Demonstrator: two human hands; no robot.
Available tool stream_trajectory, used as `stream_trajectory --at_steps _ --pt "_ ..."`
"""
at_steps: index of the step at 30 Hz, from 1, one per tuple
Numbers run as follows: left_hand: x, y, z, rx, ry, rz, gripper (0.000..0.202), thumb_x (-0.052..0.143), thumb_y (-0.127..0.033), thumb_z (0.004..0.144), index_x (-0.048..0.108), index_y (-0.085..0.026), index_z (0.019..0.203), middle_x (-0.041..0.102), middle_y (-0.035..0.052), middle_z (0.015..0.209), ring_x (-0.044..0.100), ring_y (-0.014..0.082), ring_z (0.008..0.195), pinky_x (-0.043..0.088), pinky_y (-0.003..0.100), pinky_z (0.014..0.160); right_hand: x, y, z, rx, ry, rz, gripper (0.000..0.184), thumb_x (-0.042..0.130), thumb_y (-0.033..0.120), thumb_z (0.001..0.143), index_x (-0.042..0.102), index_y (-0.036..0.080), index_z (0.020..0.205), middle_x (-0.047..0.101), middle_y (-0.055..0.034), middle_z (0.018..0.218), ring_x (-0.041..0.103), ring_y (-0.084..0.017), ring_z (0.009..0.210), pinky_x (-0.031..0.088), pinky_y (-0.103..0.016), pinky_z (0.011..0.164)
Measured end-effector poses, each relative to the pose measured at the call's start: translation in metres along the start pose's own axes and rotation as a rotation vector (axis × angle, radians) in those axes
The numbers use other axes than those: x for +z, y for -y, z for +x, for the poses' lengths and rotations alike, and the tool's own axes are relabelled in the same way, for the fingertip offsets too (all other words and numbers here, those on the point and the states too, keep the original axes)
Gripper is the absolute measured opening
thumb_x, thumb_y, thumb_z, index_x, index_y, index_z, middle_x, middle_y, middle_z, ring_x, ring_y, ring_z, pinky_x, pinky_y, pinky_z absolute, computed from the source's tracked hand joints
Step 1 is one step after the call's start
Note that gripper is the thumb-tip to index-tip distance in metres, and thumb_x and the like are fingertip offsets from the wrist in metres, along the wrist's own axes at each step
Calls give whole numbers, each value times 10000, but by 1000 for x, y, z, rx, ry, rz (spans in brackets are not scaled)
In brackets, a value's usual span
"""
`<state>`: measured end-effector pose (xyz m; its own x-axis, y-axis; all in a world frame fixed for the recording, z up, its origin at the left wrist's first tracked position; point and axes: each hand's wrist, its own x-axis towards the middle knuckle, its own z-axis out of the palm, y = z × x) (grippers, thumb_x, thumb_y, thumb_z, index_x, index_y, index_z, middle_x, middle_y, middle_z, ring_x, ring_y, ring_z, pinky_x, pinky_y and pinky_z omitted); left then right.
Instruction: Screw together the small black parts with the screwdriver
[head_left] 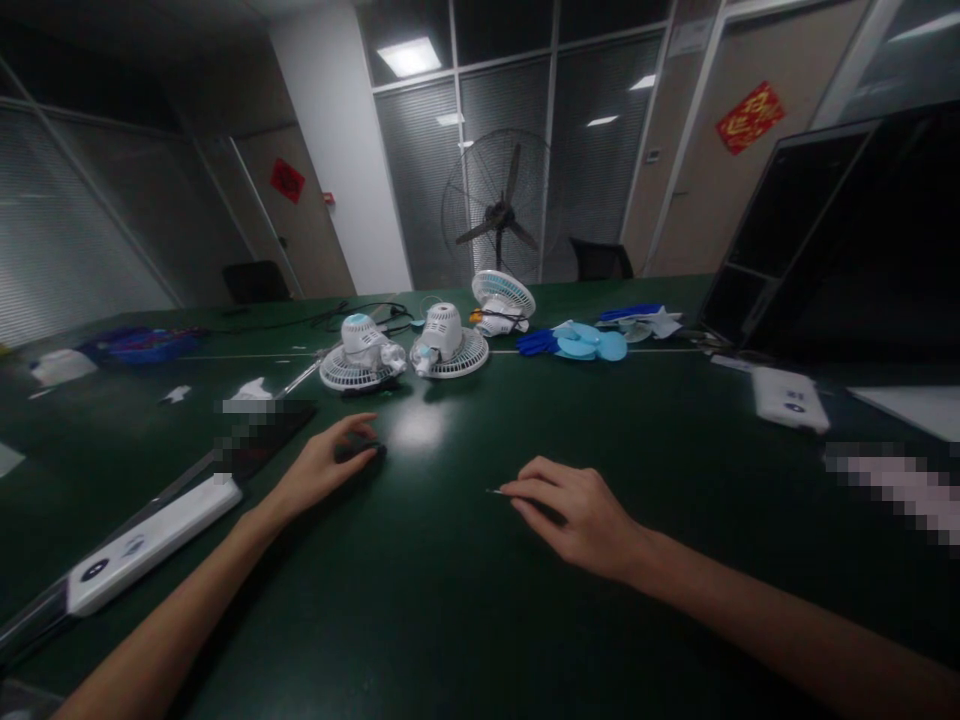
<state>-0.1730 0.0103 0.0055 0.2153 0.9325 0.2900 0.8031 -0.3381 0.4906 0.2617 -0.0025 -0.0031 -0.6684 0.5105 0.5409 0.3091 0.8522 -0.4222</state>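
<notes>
My left hand (326, 465) lies on the dark green table (450, 580) with its fingers curled over a small black object (367, 455) that I cannot make out. My right hand (581, 510) rests further right, its fingers pinched on a thin pointed tool (499, 491) whose tip pokes out to the left. Beyond the hands, two small white fan heads (361, 355) (448, 345) lie face down on their grilles. A third white fan (502, 300) stands behind them. Light blue fan blades (589, 345) and blue gloves (536, 342) lie to its right.
A long white device (150, 545) lies along the table's left front, another white device (791, 398) at right. A large dark screen (840, 240) stands at the right. A big pedestal fan (499, 205) and black chairs (255, 282) stand behind the table. Cables (352, 315) and blue bags (139, 345) lie far left.
</notes>
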Motion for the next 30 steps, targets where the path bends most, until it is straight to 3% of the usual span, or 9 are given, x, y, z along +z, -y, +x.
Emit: stream_trajectory --at_steps 5,9,12,15,19,21,23,26,30 --pt "-1 20 3 24 32 105 401 599 -557 986 753 -244 1184 745 93 1207 702 290 1117 565 398 972 0 -1 -2 7 13 -6 275 607 175 1051 712 202 1304 689 -67 1135 672 -168 902 581 -286 733" --pt "-13 48 0 -177 -97 220 517 595 -644 930 773 -203 1133 760 126 1125 713 323 1036 572 392 873 1 -1 -2 11 26 1 281 606 179 1057 700 201 1320 684 -68 1156 671 -166 912 580 -282 733" --pt "-20 50 -3 -266 -133 234 559 606 -672 897 777 -193 1131 759 131 1120 711 333 1016 564 389 837 1 -2 -1 12 27 4 272 607 181 1056 707 192 1308 686 -72 1144 672 -169 911 583 -285 738" --pt "-10 17 -5 -191 -54 112 511 621 -644 914 778 -206 1126 752 102 1065 711 302 959 555 367 802 0 -1 1 14 37 6 270 608 178 1054 711 187 1304 688 -73 1146 677 -168 912 581 -286 750" --pt "32 -67 -13 27 197 -95 273 625 -449 1011 765 -251 1138 722 60 1135 681 240 1011 529 338 855 -2 2 1 -4 124 1 260 614 201 1060 715 198 1300 694 -63 1147 684 -160 917 565 -274 762" --pt "53 -105 -20 99 231 -152 189 655 -363 1013 755 -250 1126 715 53 1128 655 233 1050 508 350 913 -2 4 1 -25 178 9 251 621 221 1061 719 207 1291 699 -55 1139 689 -156 910 550 -266 747" --pt "67 -131 -26 143 270 -164 126 693 -302 997 745 -248 1098 712 41 1089 639 227 1031 485 362 925 -3 6 1 -46 206 15 244 628 225 1053 725 214 1277 705 -49 1129 693 -156 902 533 -269 735" --pt "74 -146 -31 165 287 -162 102 732 -247 973 734 -243 1075 705 26 1061 628 224 1005 459 371 920 -3 7 -1 -59 207 12 233 628 212 1037 738 217 1242 714 -47 1102 692 -162 883 509 -281 720" --pt "72 -146 -31 158 297 -175 97 740 -234 973 728 -241 1069 691 19 1045 620 217 991 451 363 903 -3 8 -1 -53 218 10 232 625 208 1033 741 221 1233 713 -46 1096 690 -166 881 495 -289 712"
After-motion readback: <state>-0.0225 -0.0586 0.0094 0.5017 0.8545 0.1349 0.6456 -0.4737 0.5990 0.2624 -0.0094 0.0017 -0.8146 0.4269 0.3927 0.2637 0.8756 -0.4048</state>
